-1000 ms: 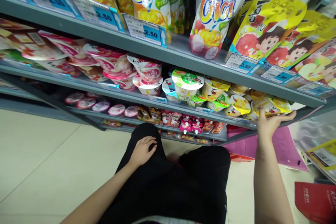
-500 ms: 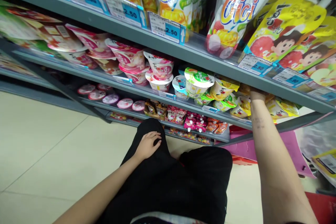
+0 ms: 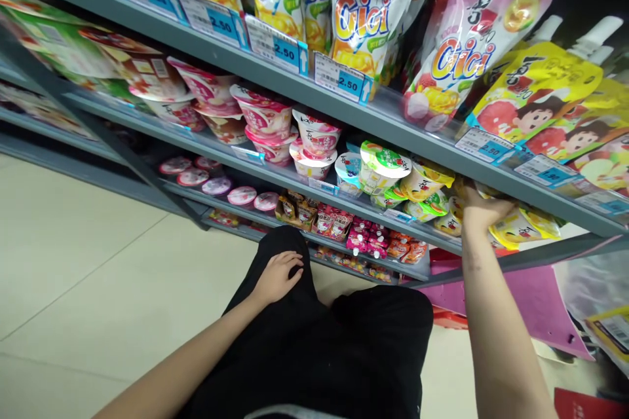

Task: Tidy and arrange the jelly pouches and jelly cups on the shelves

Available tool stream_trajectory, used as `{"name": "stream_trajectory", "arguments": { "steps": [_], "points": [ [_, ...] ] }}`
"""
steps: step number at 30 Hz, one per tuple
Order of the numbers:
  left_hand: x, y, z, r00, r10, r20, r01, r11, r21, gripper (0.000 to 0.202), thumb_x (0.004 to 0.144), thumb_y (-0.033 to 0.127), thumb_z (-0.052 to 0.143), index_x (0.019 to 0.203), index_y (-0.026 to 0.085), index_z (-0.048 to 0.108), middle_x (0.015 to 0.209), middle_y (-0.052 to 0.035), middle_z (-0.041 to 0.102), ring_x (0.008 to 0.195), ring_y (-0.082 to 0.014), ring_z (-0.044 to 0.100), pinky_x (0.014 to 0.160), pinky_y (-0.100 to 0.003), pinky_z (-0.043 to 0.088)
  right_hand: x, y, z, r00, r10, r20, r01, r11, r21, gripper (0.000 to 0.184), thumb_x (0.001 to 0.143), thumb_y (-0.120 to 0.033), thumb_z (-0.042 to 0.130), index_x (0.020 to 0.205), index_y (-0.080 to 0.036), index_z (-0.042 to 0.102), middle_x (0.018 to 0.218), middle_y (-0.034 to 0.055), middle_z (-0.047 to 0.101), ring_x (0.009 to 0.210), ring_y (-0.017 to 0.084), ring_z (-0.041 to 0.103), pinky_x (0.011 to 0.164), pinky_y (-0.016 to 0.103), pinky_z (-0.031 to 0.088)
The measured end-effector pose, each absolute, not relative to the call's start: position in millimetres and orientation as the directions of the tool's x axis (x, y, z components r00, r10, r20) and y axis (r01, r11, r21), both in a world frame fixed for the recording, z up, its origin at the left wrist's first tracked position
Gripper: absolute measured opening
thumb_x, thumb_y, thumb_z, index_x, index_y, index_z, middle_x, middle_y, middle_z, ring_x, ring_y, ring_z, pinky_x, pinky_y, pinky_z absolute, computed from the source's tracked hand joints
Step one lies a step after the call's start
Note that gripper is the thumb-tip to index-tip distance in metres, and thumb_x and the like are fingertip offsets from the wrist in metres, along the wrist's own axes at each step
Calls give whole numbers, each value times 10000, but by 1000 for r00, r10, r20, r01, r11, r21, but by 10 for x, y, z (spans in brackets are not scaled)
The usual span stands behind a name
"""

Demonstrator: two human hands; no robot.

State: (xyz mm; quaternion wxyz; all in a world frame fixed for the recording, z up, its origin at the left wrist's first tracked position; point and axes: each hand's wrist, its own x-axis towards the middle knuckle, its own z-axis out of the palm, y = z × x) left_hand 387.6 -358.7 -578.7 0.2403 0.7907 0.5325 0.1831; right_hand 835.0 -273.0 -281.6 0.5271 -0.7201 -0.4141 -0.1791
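Note:
My left hand [image 3: 279,277] lies on my left knee [image 3: 287,242], fingers stretched over the black trousers, holding nothing. My right hand [image 3: 480,208] reaches under the upper shelf board, in among yellow-lidded jelly cups. Its fingers are mostly hidden by the board and the cups, so I cannot see whether they grip one. Just right of the hand lies a tilted yellow jelly cup [image 3: 523,226]. On its left are another yellow cup [image 3: 449,217], a stacked yellow cup [image 3: 423,180] and a green-and-white cup [image 3: 384,167].
Above, a shelf board [image 3: 422,134] with price tags carries Cici drink pouches [image 3: 363,19] and yellow pouches [image 3: 538,98]. Pink cups [image 3: 263,111] stand further left. Lower shelves hold small jelly cups [image 3: 242,195] and snack packs [image 3: 331,219]. A pink panel [image 3: 535,308] is at lower right.
My right hand has drawn back a little toward me and now shows more from under the shelf board. The view has shifted slightly. My left hand stays on the knee.

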Motion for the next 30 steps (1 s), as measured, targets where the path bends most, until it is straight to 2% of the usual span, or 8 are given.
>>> {"name": "stream_trajectory", "arguments": {
  "steps": [7, 10, 13, 16, 21, 25, 27, 30],
  "points": [
    [3945, -3580, -5602, 392, 920, -20, 708, -288, 645, 250, 884, 367, 560, 1037, 240, 712, 1315, -59, 641, 1318, -300, 513, 1119, -541, 391, 7686, -3998, -3241, 562, 226, 796, 809, 51, -586, 859, 759, -510, 716, 1389, -203, 219, 1467, 220, 342, 1415, 305, 389, 1190, 534, 365],
    [4136, -3713, -5161, 554, 832, 29, 498, -359, 789, 345, 892, 411, 589, 1182, 237, 660, 1439, -90, 535, 1357, -274, 484, 1166, -492, 386, 7341, -4573, -3392, 545, 509, 666, 742, 78, -666, 914, 658, -480, 761, 1440, -313, 319, 1467, 147, 391, 1366, 378, 447, 1090, 611, 454],
    [4447, -3924, -4656, 753, 643, 136, 189, -410, 892, 885, 736, 509, 787, 1489, 261, 394, 1553, -125, 393, 1435, -310, 395, 1202, -493, 356, 6945, -4897, -3581, 305, 878, 367, 641, 96, -762, 1017, 473, -492, 820, 1394, -516, 391, 1336, 16, 573, 1199, 392, 596, 910, 593, 582],
    [4716, -4081, -4411, 755, 613, 233, -1, -355, 935, 1090, 578, 486, 883, 1493, 222, 353, 1483, -156, 475, 1348, -343, 498, 1160, -492, 416, 6645, -4996, -3739, 55, 984, 169, 588, 105, -802, 1095, 494, -422, 847, 1415, -599, 283, 1273, -57, 630, 1113, 363, 657, 880, 557, 615],
    [4521, -4026, -4777, 666, 734, 133, 163, -317, 934, 970, 564, 489, 859, 1392, 228, 428, 1338, -112, 610, 1209, -302, 621, 1069, -417, 513, 6944, -4850, -3426, 1, 989, 146, 690, 105, -716, 1229, 608, -455, 899, 1548, -523, 109, 1548, -7, 398, 1342, 321, 501, 1016, 486, 567],
    [3882, -3925, -5409, 389, 920, 55, 454, -243, 857, 919, 573, 496, 819, 1354, 171, 459, 1292, -139, 648, 1186, -331, 639, 1069, -463, 521, 7747, -4228, -2777, 261, 847, 463, 874, -3, -486, 619, 797, -558, 681, 1367, -362, 538, 1356, 56, 577, 1251, 325, 564, 1030, 560, 517],
    [3613, -3924, -5695, 264, 965, -2, 508, -137, 850, 737, 624, 517, 771, 1238, 170, 558, 1205, -131, 700, 1117, -327, 680, 1007, -466, 565, 8120, -3751, -2552, 323, 837, 441, 914, -155, -374, 616, 777, -576, 621, 1213, -142, 639, 1208, 194, 633, 1174, 409, 587, 1011, 624, 476],
    [3436, -3957, -5938, 215, 975, -58, 498, -58, 865, 533, 678, 550, 695, 1069, 191, 647, 1127, -118, 736, 1079, -325, 700, 975, -467, 586, 8445, -3042, -2413, 389, 841, 376, 904, -272, -329, 451, 693, -458, 649, 1024, -156, 696, 994, 181, 692, 1004, 445, 637, 929, 674, 462]
  ]
}}
